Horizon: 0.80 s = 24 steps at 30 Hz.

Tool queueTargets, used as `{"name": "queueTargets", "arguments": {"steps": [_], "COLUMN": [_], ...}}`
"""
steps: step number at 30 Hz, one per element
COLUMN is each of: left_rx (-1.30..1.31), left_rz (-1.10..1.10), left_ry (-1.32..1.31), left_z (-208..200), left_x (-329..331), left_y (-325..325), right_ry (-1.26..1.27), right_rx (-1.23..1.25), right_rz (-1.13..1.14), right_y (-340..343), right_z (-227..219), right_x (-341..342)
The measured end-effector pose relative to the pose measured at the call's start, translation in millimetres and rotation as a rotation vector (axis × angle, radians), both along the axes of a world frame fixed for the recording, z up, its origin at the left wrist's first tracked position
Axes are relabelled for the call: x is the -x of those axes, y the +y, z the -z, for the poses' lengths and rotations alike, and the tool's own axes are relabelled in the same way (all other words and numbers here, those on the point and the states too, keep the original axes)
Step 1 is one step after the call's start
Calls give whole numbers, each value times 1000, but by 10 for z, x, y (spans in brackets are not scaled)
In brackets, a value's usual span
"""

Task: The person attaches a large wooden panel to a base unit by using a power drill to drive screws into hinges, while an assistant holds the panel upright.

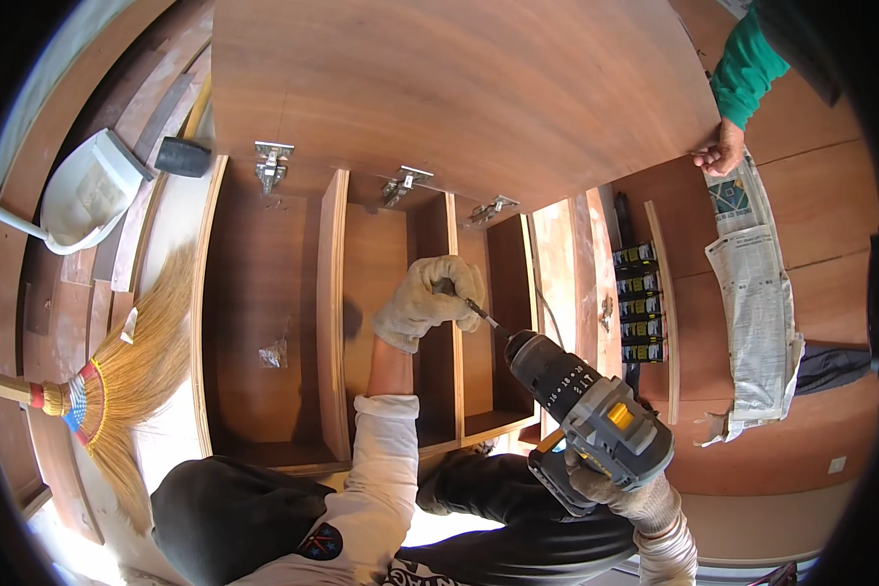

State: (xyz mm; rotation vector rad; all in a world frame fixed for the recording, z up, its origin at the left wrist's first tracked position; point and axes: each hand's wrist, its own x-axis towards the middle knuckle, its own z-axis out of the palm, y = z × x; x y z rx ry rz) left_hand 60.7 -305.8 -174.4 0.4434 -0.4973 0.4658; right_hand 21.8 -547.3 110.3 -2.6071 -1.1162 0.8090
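A drill [596,415] is grasped by the right hand [630,493]; past the cabinet's near edge [501,427], the left hand [425,301] is curled by the bit [490,319], its grasp unclear.

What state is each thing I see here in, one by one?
Drill: held, bit fitted
Right hand: gloved, grip closed on the drill
Left hand: gloved, curled by the bit's tip
Wooden panel: hinges attached along its near edge
Co-worker's hand: bare, touching the panel's corner
Cabinet: open, compartments showing
Small clear bag: lying inside the cabinet
Broom: bristles fanned out
Newspaper: spread out, creased
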Motion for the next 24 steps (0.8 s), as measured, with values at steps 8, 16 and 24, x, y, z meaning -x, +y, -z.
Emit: {"name": "queueTargets", "arguments": {"steps": [8,16,24], "left_rx": [-113,-485,-321], "left_rz": [60,297,241], "left_ry": [66,160,208], "left_z": [103,53,-2], "left_x": [33,91,58], "left_y": [78,354,231], "right_ry": [-110,-21,-41], "right_rx": [-56,-7,-77], "right_rz": [-167,-241,-272], "right_y": [46,17,-93], "right_z": [40,38,133], "right_x": [15,-120,-223]}}
